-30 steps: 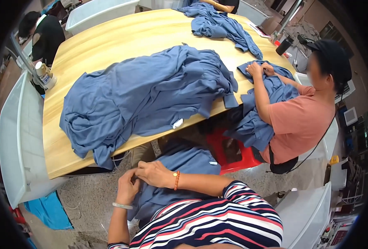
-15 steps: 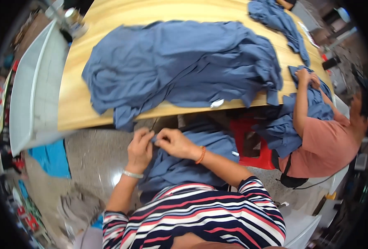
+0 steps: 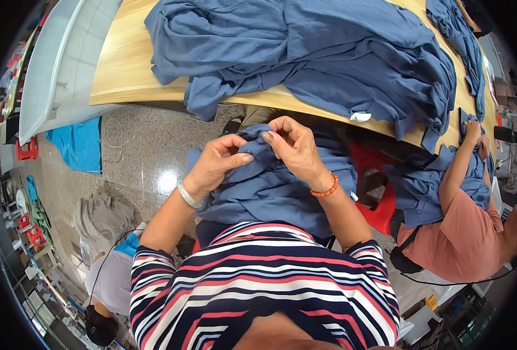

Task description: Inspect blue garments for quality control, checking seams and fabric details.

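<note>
A blue-grey garment (image 3: 258,201) lies bunched across my lap, with a raised fold of it between my hands. My left hand (image 3: 215,166) pinches the left side of this fold between thumb and forefinger. Close by on the right, my right hand (image 3: 296,153) grips the same fold, its thumb pressed against the forefinger. A small dark spot shows on the cloth by my left thumb; it is too small to make out. Just beyond my hands, a large heap of blue-grey garments (image 3: 328,52) covers much of the wooden table (image 3: 118,76), one piece hanging over its front edge.
At the right, a co-worker in a pink shirt (image 3: 454,239) handles similar blue-grey cloth, near a red stool (image 3: 381,210). A pale plastic bin (image 3: 57,70) stands left of the table. Bright blue sheeting (image 3: 78,146) lies on the floor. Another person (image 3: 110,286) is at the lower left.
My view has tipped downward, so the table sits higher in the picture. My hands have moved slightly apart, and a broader fold of the garment now shows between them.
</note>
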`<state>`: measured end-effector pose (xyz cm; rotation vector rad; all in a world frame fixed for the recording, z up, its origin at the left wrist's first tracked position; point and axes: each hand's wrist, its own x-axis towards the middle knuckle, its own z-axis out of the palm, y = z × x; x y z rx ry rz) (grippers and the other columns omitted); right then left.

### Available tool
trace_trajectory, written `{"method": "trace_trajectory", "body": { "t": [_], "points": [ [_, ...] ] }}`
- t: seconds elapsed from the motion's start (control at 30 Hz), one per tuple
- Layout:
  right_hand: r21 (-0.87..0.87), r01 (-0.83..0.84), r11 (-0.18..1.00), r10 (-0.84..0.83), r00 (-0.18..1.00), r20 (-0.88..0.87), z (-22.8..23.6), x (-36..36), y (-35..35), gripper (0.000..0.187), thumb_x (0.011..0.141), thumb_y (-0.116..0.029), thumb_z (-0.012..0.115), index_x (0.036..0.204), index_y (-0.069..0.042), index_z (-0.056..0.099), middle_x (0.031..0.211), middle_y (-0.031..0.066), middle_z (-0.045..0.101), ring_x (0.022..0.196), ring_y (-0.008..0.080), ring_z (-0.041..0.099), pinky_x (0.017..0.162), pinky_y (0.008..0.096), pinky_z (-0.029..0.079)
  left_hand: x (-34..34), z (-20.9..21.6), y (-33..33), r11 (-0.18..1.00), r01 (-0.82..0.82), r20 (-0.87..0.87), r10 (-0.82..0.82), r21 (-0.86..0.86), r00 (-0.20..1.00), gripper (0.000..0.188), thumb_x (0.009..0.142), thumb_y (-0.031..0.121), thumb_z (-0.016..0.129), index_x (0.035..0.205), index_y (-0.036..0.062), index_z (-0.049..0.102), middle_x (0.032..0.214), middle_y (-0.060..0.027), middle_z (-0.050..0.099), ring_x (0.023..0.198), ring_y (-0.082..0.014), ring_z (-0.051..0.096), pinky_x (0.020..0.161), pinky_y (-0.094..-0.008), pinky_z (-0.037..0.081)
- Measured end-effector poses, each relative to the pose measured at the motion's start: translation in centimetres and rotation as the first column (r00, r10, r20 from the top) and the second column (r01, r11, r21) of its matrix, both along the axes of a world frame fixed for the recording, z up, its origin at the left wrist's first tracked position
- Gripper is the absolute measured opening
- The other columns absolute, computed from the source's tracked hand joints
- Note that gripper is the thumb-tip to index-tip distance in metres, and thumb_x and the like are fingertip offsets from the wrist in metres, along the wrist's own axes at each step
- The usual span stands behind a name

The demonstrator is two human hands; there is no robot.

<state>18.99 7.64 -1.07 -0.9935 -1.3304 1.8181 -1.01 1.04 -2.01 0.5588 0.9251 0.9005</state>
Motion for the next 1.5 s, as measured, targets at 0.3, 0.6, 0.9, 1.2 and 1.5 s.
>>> {"method": "trace_trajectory", "body": {
  "t": [0.3,0.6,0.9,1.2,1.5],
  "points": [
    [0.549,-0.023,0.835,-0.172,0.938,0.301,-0.2,-1.0,-0.4,0.010,0.085,0.001,0.065,0.090,0.001,0.057,0.084,0.0063,0.055,0.060,0.0112,0.052,0.054,0.0251,0.042,-0.1,1.1,-0.2,0.993,0.070,-0.311,-0.036,0.099,0.950,0.015,0.090,0.000,0.065,0.104,-0.0029,0.065,0.095,0.0019,0.063,0.086,-0.0031,0.055,0.077,-0.0179,0.046],
    [0.360,-0.050,0.932,-0.031,0.976,0.216,0.3,-0.6,-1.4,0.006,0.087,0.000,0.063,0.090,0.001,0.059,0.090,0.0030,0.055,0.064,0.0054,0.049,0.055,0.0215,0.039,0.1,2.1,-0.7,0.992,0.058,-0.255,-0.027,0.114,0.966,0.014,0.091,0.000,0.063,0.105,-0.0026,0.065,0.094,0.0026,0.064,0.085,-0.0019,0.054,0.076,-0.0174,0.044],
    [0.197,-0.014,0.980,-0.006,0.995,0.098,-0.3,-0.2,-1.0,0.004,0.092,-0.002,0.059,0.092,0.001,0.059,0.092,0.0012,0.055,0.069,0.0045,0.054,0.060,0.0205,0.046,1.1,2.8,0.7,0.988,-0.025,-0.279,0.067,0.152,0.958,0.013,0.089,0.007,0.068,0.100,0.0008,0.066,0.086,0.0066,0.060,0.074,0.0001,0.048,0.065,-0.0152,0.038],
    [0.074,-0.098,0.992,0.106,0.987,-0.124,-3.0,0.0,-1.2,0.008,0.096,-0.005,0.055,0.102,0.000,0.056,0.092,0.0015,0.053,0.078,0.0072,0.056,0.072,0.0235,0.050,0.8,-0.8,0.5,0.979,-0.060,-0.351,0.127,0.197,0.928,0.002,0.089,0.004,0.064,0.089,0.0041,0.062,0.084,0.0048,0.060,0.074,-0.0028,0.051,0.066,-0.0187,0.041],
    [0.604,-0.061,0.794,-0.061,0.982,0.179,-1.7,0.4,-1.3,0.017,0.085,-0.006,0.063,0.098,-0.001,0.055,0.091,0.0151,0.055,0.081,0.0351,0.060,0.068,0.0390,0.049,1.5,-1.9,0.8,0.975,-0.123,-0.222,0.164,0.187,0.961,0.007,0.089,-0.002,0.063,0.094,0.0019,0.064,0.091,0.0011,0.064,0.080,-0.0045,0.056,0.075,-0.0191,0.045]
  ]
}}
